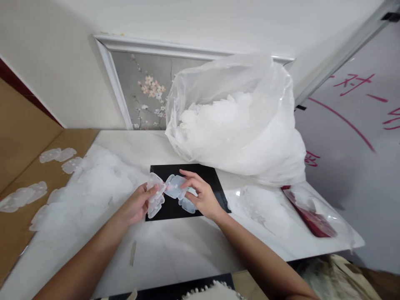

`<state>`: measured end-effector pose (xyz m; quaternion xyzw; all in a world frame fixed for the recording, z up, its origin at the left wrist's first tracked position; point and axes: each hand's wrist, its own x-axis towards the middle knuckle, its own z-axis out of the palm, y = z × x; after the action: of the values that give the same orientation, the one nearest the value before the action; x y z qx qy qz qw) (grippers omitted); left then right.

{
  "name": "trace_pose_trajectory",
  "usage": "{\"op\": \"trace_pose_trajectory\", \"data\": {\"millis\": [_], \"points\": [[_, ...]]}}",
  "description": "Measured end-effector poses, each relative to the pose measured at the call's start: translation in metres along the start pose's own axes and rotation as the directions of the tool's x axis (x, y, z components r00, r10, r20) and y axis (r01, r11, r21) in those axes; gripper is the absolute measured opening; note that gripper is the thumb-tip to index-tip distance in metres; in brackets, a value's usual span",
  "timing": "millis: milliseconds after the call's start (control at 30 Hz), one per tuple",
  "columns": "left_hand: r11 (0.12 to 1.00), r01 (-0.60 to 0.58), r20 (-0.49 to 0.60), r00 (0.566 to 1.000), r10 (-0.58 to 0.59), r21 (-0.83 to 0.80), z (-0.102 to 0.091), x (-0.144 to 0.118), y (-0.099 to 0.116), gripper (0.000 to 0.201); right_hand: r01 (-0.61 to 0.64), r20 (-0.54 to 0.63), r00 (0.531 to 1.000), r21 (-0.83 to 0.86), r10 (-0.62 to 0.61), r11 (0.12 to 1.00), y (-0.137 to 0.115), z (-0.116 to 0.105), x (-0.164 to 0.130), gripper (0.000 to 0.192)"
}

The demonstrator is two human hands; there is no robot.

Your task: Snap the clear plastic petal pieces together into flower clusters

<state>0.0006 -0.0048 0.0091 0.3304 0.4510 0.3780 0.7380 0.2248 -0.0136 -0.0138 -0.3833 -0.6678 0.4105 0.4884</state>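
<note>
Far left: loose translucent plastic pieces (21, 196) scattered over brown cardboard (28, 137), beyond the white surface (175, 250). Next, a low heap of the same clear pieces (93, 183) spread along the surface's left edge, some overhanging it. At centre, a black mat (215, 183) with both hands over its near half. Left hand (137, 206) closed around a clear plastic clip piece (155, 196), thumb on top. Right hand (203, 196) pinching a second clear piece (175, 186) by the fingertips, the two pieces touching or nearly so; another clear piece (187, 205) lying on the mat just under the right palm. Behind and to the right, a big plastic bag (237, 121) full of white pieces, sagging toward the mat. Further right, another small pile (259, 206) and a red packet in film (309, 214) near the right edge.

Likely trouble: slippery, see-through pieces easy to misalign or drop; left heap ready to slide off the edge if nudged by a forearm; bag apt to slump onto the mat. Open room mainly in front, between mat and near edge.
</note>
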Motion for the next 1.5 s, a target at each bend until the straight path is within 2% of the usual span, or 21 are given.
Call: {"op": "trace_pose_trajectory", "data": {"millis": [33,100,167,267,333,400,467,567,633,700,767,833,933,1033,1100,1167,1233,1300,1367,1433,1500], "points": [[1.000,0.001,-0.005,1.000,-0.001,0.005,0.002,-0.001,0.002,0.034,0.005,-0.013,1.000,-0.047,-0.005,0.999,-0.003,-0.001,0.000,0.002],[1.000,0.001,-0.030,1.000,-0.001,0.014,0.006,-0.003,0.004,0.033,-0.041,-0.055,0.998,-0.054,0.038,0.998,-0.006,-0.001,0.000,0.014],[1.000,0.003,-0.052,0.999,-0.002,0.025,0.008,-0.005,0.005,0.030,-0.150,-0.098,0.983,0.070,0.156,0.986,-0.008,0.000,0.000,0.022],[0.999,-0.010,-0.030,1.000,0.011,0.032,0.009,-0.005,0.003,0.025,-0.274,-0.081,0.947,0.300,0.310,0.914,-0.006,0.003,0.000,0.032],[0.999,-0.025,-0.014,1.000,0.026,0.045,0.009,-0.005,0.000,0.026,-0.279,-0.057,0.947,0.332,0.315,0.901,-0.004,0.002,0.001,0.036],[0.997,-0.037,-0.013,0.999,0.038,0.065,0.010,-0.005,-0.003,0.029,-0.260,-0.061,0.957,0.248,0.283,0.933,-0.002,0.001,0.001,0.029],[0.995,-0.045,-0.016,0.999,0.047,0.091,0.012,-0.005,-0.006,0.030,-0.206,-0.083,0.973,0.121,0.217,0.971,-0.001,-0.001,0.002,0.030],[0.991,-0.054,-0.037,0.998,0.059,0.120,0.016,-0.004,-0.009,0.030,0.015,-0.046,0.999,-0.072,-0.018,0.997,-0.001,-0.001,0.000,0.036],[0.990,-0.048,-0.052,0.997,0.055,0.131,0.018,-0.003,-0.011,0.032,0.200,0.074,0.979,-0.225,-0.188,0.954,-0.001,0.002,-0.001,0.053],[0.991,-0.036,-0.055,0.998,0.044,0.127,0.019,-0.002,-0.013,0.034,0.352,0.230,0.931,-0.364,-0.283,0.863,-0.001,0.007,-0.003,0.066],[0.994,-0.032,-0.037,0.999,0.036,0.102,0.019,-0.002,-0.015,0.039,0.449,0.361,0.883,-0.460,-0.301,0.766,0.000,0.011,-0.004,0.068],[0.997,-0.027,-0.001,1.000,0.027,0.071,0.017,-0.002,-0.016,0.042,0.490,0.428,0.858,-0.514,-0.285,0.704,0.002,0.014,-0.004,0.060],[1.000,0.001,0.059,0.998,-0.002,0.028,0.016,-0.003,-0.016,0.043,0.487,0.424,0.864,-0.560,-0.273,0.671,0.005,0.013,-0.003,0.046],[0.999,0.038,0.091,0.995,-0.038,-0.003,0.015,-0.004,-0.012,0.042,0.478,0.387,0.873,-0.558,-0.297,0.679,0.006,0.011,-0.002,0.039],[0.999,0.052,0.132,0.990,-0.053,0.009,0.015,-0.006,-0.008,0.045,0.461,0.352,0.883,-0.517,-0.311,0.722,0.004,0.010,-0.002,0.035],[0.995,0.076,0.194,0.977,-0.088,0.071,0.013,-0.008,-0.003,0.049,0.371,0.258,0.925,-0.444,-0.280,0.816,0.001,0.010,-0.002,0.031],[0.981,0.087,0.221,0.967,-0.125,0.172,0.011,-0.011,0.004,0.043,0.151,0.081,0.988,-0.311,-0.132,0.938,-0.001,0.010,-0.001,0.031],[0.967,0.069,0.204,0.971,-0.121,0.244,0.008,-0.014,0.011,0.038,-0.116,-0.075,0.991,-0.063,0.111,0.991,-0.002,0.010,0.000,0.036],[0.970,0.024,0.171,0.983,-0.067,0.240,0.005,-0.015,0.016,0.044,-0.285,-0.103,0.943,0.247,0.317,0.926,-0.002,0.009,0.002,0.037],[0.982,-0.020,0.114,0.994,-0.002,0.186,0.002,-0.013,0.019,0.048,-0.342,-0.058,0.904,0.497,0.424,0.798,0.000,0.006,0.005,0.037],[0.988,-0.060,0.032,0.998,0.056,0.140,0.000,-0.010,0.020,0.051,-0.368,-0.013,0.873,0.638,0.487,0.677,0.002,0.003,0.008,0.041]]}}
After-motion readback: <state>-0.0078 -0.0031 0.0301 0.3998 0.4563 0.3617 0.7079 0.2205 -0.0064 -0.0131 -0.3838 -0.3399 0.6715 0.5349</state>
